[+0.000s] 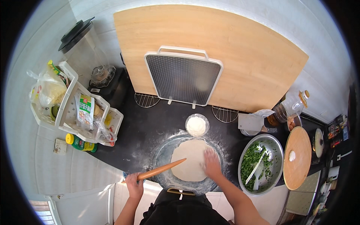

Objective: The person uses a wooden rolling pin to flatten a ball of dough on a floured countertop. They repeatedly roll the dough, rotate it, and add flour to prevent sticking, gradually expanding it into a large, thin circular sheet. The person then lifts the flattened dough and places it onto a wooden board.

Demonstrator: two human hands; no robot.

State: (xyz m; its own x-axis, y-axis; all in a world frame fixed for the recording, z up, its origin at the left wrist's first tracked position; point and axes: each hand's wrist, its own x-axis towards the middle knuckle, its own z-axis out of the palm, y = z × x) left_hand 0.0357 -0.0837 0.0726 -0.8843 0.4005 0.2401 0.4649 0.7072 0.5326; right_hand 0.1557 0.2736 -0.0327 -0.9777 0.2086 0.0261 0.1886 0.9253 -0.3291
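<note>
A thin round sheet of dough [189, 165] lies on a round, flour-dusted board [161, 152] with a handle at its near edge. My left hand [134, 186] is wrapped round one end of a tapered wooden rolling pin [159, 171]. The pin slants up to the right, its free tip over the dough's left part. On the dough's right edge rests my right hand [212, 165], fingers spread, slightly blurred, holding nothing. Just beyond the dough stands a small clear bowl of white flour [196, 125].
To the right sit a steel bowl [277, 161] of chopped greens with utensils, a round wooden disc [300, 159] and a cleaver [250, 122]. A white basket [70, 108] of packages, a green bottle [81, 143] and a blender [84, 56] stand left. Two boards, one large wooden [255, 56], lean behind.
</note>
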